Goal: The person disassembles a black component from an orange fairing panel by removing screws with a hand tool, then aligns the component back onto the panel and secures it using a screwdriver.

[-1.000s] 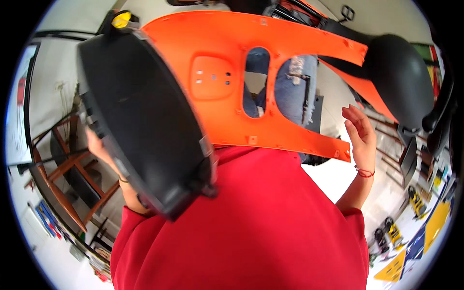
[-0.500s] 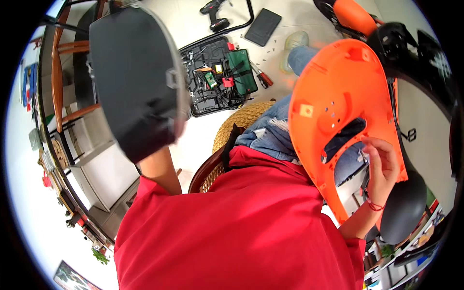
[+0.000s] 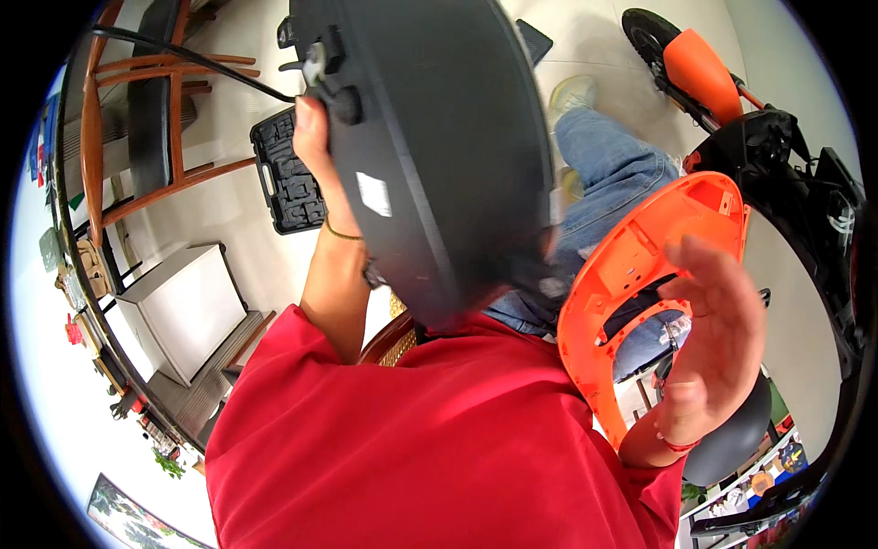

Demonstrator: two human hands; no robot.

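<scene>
A large black scooter panel [image 3: 439,156] is raised upright, long axis near vertical, gripped at its left edge by the left hand [image 3: 311,137]; the open right hand [image 3: 718,339] rests against an orange fairing [image 3: 631,274], tilted up to the right

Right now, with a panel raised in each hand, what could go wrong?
The left hand grips the large black panel only at its edge, raised high; it could slip or swing down onto the jeans-clad legs below. The right hand looks open against the orange panel rather than closed round it, so that panel may tip away. A black cable runs toward the left hand and might snag on the wooden chair.
</scene>
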